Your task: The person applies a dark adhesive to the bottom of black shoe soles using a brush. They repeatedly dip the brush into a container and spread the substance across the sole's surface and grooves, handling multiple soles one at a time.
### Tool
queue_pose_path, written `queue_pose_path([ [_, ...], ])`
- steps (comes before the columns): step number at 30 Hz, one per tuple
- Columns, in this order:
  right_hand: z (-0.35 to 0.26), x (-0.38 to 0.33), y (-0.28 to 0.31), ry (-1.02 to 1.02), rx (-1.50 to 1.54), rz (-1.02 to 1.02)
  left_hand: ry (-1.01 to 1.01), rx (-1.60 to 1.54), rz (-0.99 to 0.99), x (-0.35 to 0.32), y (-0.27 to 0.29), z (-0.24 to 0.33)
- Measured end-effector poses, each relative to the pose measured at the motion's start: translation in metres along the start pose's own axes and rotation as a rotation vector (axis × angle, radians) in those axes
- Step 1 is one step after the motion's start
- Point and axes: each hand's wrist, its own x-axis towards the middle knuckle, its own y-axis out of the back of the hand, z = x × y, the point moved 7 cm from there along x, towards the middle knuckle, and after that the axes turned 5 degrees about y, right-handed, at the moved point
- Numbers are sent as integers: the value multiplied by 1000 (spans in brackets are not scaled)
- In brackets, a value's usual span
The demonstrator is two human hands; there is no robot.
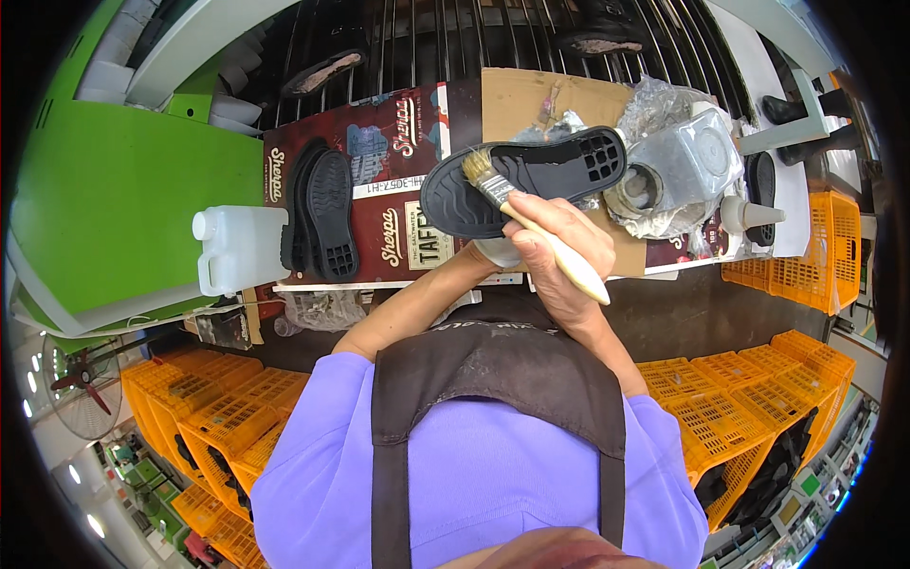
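A black shoe sole (pixel 559 169) lies crosswise in front of me, its hollow, ribbed side up and a grid of square pockets at its right end. My left hand (pixel 498 251) holds it from below near the left end; most of those fingers are hidden under it. In my right hand (pixel 580 235) is a paintbrush (pixel 493 187) with a pale handle, gripped between thumb and fingers. Its tan bristles touch the left part of the sole. To the left, several more black soles (pixel 330 204) rest together on flattened dark red cardboard (pixel 374 232).
A white plastic jug (pixel 245 248) stands at left beside a green surface (pixel 123 209). Right of the sole are a clear plastic container (pixel 697 156) and a squeeze bottle (pixel 754 215). Behind, black shoes (pixel 327 71) sit on a metal roller rack (pixel 445 43). Orange crates (pixel 716 412) flank me.
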Motion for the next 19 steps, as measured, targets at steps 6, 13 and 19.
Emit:
queue_pose_path([
  [6,2,-2,-5,-62,78,-43,56,-75,-77,2,-8,-9],
  [13,3,4,-6,-89,79,-143,100,-128,-131,-3,-12,-17],
  [19,9,14,-2,-162,108,-274,-96,220,-80,-8,-11,11],
])
